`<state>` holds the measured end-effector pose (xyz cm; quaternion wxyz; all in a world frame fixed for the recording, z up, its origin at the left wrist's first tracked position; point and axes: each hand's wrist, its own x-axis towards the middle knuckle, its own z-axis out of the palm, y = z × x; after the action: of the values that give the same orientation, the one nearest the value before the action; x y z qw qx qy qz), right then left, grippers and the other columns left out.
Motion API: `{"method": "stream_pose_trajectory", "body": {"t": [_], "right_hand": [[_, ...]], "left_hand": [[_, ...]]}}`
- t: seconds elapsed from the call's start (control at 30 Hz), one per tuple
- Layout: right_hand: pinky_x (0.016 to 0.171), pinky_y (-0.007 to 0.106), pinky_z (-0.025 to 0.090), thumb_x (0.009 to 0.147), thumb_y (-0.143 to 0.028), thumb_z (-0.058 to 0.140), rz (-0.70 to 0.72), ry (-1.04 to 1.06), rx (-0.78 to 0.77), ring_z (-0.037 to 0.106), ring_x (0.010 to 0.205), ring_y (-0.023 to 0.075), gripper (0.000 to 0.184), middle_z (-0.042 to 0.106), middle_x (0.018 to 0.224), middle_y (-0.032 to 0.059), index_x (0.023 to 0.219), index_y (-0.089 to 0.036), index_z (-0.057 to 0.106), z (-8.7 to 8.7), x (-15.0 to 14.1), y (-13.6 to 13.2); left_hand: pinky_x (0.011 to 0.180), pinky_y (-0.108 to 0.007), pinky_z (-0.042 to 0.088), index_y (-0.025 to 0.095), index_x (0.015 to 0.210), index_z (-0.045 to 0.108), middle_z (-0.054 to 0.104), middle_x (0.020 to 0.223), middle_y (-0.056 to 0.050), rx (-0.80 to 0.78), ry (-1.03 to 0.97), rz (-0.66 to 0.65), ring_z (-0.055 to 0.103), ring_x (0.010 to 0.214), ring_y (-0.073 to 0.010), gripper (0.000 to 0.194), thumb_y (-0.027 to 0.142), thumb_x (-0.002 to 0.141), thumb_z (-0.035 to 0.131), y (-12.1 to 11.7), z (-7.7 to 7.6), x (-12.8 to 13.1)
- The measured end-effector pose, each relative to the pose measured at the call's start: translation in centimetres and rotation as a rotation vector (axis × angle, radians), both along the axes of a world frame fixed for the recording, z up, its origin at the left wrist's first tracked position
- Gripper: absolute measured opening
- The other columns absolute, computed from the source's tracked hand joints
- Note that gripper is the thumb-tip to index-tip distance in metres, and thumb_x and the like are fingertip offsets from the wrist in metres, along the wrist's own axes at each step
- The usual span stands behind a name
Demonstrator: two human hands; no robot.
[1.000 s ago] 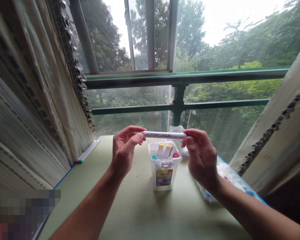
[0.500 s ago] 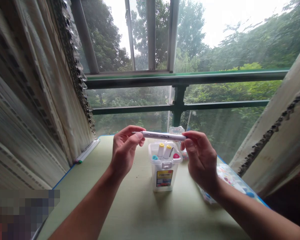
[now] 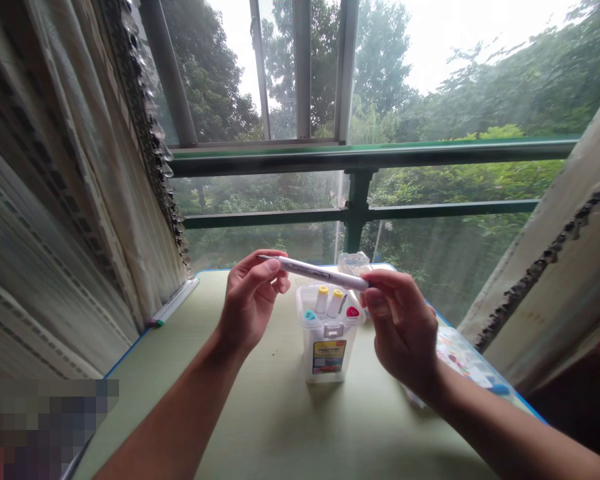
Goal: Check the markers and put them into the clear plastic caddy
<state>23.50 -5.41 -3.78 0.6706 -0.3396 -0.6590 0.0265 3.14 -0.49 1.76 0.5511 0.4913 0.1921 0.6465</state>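
A white marker (image 3: 323, 273) with dark print along its barrel is held in the air between both hands, sloping down toward the right. My left hand (image 3: 253, 300) pinches its thin-tipped end between thumb and fingers. At the dark other end, my right hand (image 3: 405, 327) grips it with thumb and forefinger. Below and behind the marker stands a clear plastic box (image 3: 310, 347) with a yellow and blue label. Inside are two yellow-capped markers (image 3: 322, 300), a teal-capped one (image 3: 310, 315) and a red-capped one (image 3: 353, 312).
A clear case (image 3: 463, 363) of colourful items lies at the right, partly hidden by my right forearm. Behind the box is a clear lid (image 3: 353, 262). Another marker (image 3: 173, 305) lies at the table's left edge. Curtains (image 3: 80, 167) hang by the window.
The marker has tilted, its right end lowered and its left end slightly raised. My right hand has moved down a little with it. Both hands keep their hold.
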Motion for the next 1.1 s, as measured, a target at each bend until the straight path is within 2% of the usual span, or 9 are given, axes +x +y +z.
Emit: {"method": "stream_pose_trajectory", "body": {"t": [0.17, 0.33, 0.5, 0.8, 1.1], "right_hand": [[0.072, 0.029, 0.057, 0.102, -0.020, 0.059, -0.017, -0.008, -0.002, 0.071, 0.084, 0.0158, 0.022, 0.073, 0.105, 0.0045, 0.122, -0.027, 0.063, -0.05, -0.05, -0.15], [0.073, 0.031, 0.058, 0.103, -0.023, 0.058, -0.009, 0.019, -0.023, 0.074, 0.090, 0.0183, 0.020, 0.074, 0.106, 0.0062, 0.122, -0.025, 0.063, -0.11, -0.11, 0.04], [0.070, 0.030, 0.057, 0.103, -0.025, 0.060, 0.035, 0.063, -0.068, 0.077, 0.086, 0.0189, 0.017, 0.077, 0.094, 0.0049, 0.119, -0.022, 0.064, 0.25, -0.13, 0.37], [0.070, 0.029, 0.056, 0.099, -0.015, 0.063, -0.050, 0.067, 0.030, 0.070, 0.079, 0.0146, 0.021, 0.073, 0.096, 0.0034, 0.117, -0.024, 0.069, 0.71, -0.16, 0.19], [0.067, 0.025, 0.057, 0.097, -0.009, 0.062, -0.002, 0.041, 0.077, 0.067, 0.079, 0.0115, 0.030, 0.070, 0.107, 0.0031, 0.121, -0.027, 0.067, 0.29, -0.33, 0.32]], "left_hand": [[0.055, -0.024, 0.039, 0.020, 0.079, 0.079, 0.059, 0.062, 0.002, -0.052, -0.040, -0.051, 0.049, 0.058, -0.0100, 0.013, 0.027, 0.069, 0.079, -0.10, 0.06, 0.08], [0.055, -0.022, 0.040, 0.019, 0.080, 0.082, 0.060, 0.059, 0.002, -0.015, -0.054, -0.095, 0.049, 0.056, -0.0084, 0.017, 0.030, 0.067, 0.087, -0.01, -0.08, 0.13], [0.055, -0.021, 0.040, 0.019, 0.082, 0.084, 0.061, 0.056, 0.001, 0.011, -0.053, -0.111, 0.049, 0.055, -0.0074, 0.018, 0.029, 0.068, 0.090, 0.00, -0.28, 0.05], [0.059, -0.020, 0.042, 0.020, 0.093, 0.086, 0.060, 0.060, 0.001, -0.017, -0.071, -0.224, 0.051, 0.060, -0.0077, 0.024, 0.026, 0.070, 0.090, -0.13, -0.32, -0.01], [0.057, -0.018, 0.040, 0.018, 0.092, 0.086, 0.056, 0.061, 0.002, -0.028, -0.080, -0.196, 0.048, 0.061, -0.0066, 0.029, 0.033, 0.069, 0.094, -0.08, -0.49, -0.02]]}}
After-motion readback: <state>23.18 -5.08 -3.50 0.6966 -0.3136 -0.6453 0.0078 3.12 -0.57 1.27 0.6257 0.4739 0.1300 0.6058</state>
